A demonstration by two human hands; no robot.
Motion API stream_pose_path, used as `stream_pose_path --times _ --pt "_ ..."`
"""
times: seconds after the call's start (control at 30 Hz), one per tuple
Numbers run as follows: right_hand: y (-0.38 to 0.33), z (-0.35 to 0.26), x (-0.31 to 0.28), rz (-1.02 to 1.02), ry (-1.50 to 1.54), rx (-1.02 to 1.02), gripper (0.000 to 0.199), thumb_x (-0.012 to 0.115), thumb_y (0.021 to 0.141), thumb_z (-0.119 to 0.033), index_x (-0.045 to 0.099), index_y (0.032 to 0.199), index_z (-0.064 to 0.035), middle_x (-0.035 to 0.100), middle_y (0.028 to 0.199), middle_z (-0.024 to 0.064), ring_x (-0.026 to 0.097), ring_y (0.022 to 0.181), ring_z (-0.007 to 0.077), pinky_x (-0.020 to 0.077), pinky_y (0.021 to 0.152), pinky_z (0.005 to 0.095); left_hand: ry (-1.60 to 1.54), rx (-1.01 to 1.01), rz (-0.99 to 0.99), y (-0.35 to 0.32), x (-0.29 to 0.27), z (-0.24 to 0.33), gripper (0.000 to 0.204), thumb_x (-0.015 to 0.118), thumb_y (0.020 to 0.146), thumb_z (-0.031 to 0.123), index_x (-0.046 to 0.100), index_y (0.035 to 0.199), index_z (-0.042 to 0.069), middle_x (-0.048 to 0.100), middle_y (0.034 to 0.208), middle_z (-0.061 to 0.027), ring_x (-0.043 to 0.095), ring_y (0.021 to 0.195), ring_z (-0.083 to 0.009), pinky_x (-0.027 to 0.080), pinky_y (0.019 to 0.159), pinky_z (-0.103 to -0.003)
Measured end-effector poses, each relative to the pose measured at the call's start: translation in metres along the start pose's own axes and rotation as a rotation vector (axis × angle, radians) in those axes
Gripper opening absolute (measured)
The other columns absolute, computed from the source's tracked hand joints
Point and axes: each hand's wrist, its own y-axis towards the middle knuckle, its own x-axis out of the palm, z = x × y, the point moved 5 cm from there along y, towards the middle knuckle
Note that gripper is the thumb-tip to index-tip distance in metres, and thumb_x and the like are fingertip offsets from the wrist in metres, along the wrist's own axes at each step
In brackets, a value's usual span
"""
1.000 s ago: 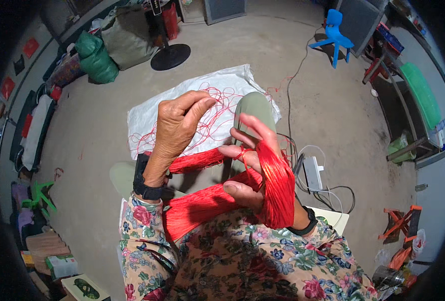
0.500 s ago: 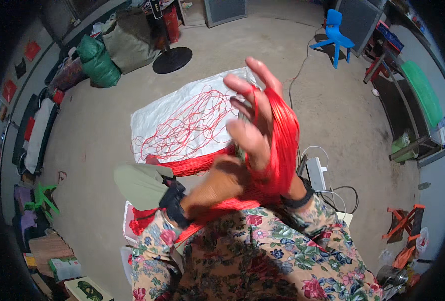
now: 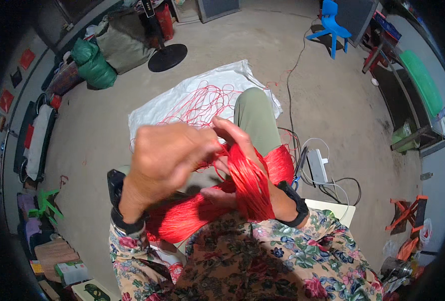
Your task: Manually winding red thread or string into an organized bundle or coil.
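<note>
A thick hank of glossy red cord [image 3: 250, 188] is looped round my right hand [image 3: 237, 138], whose fingers bend inward at its top. Close against those fingers, my left hand [image 3: 164, 155] is curled with its knuckles up, pinching a red strand beside the hank; its fingertips are partly hidden and slightly blurred. Across my lap lies a larger bundle of red cord [image 3: 182, 218], and more of it shows past my right wrist. Beyond my hands, loose tangled red cord [image 3: 207, 100] is spread on a white woven sheet [image 3: 147, 120].
A white power strip [image 3: 316, 166] with cables lies on the floor to my right. Farther off are a blue child's chair [image 3: 334, 27], a black round stand base [image 3: 168, 57] and a green sack [image 3: 93, 65]. A metal-framed bench [image 3: 408, 108] lines the right side.
My right hand has come down toward my lap with the hank round it, its fingers less spread. My left hand has risen and moved left, now curled beside the right fingers.
</note>
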Motion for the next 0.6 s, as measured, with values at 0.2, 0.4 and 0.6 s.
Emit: stream_pose_path --times 0.2,0.4,0.6 --pt "0.008 -0.026 -0.022 0.052 -0.038 -0.062 0.071 0.084 0.073 -0.025 0.054 0.133 -0.0022 0.022 0.153 0.0204 0.041 0.136 0.0402 0.0382 0.108 0.0506 -0.431 -0.562 0.032 -0.015 0.026 -0.058 0.011 0.068 0.089 0.011 0.071 0.087 0.000 0.064 0.072 0.0015 0.059 0.064 -0.0078 0.045 0.056 -0.024" --pt "0.019 -0.040 -0.024 -0.050 0.142 -0.085 0.071 0.085 0.069 -0.031 0.059 0.130 -0.0052 0.026 0.152 0.0209 0.048 0.130 0.0336 0.0427 0.103 0.0452 -1.014 -0.438 0.163 -0.042 0.086 -0.077 0.017 0.072 0.088 0.011 0.072 0.101 0.001 0.066 0.081 -0.0001 0.058 0.073 -0.0056 0.047 0.064 -0.021" --pt "0.034 -0.030 -0.034 0.089 0.224 -0.011 0.060 0.078 0.077 -0.027 0.057 0.127 -0.0027 0.035 0.146 0.0171 0.050 0.126 0.0340 0.0457 0.101 0.0469 -0.497 -0.362 -0.135 -0.048 0.125 -0.015 0.031 0.069 0.087 0.013 0.063 0.116 0.003 0.065 0.103 -0.0058 0.061 0.096 -0.0171 0.049 0.082 -0.031"
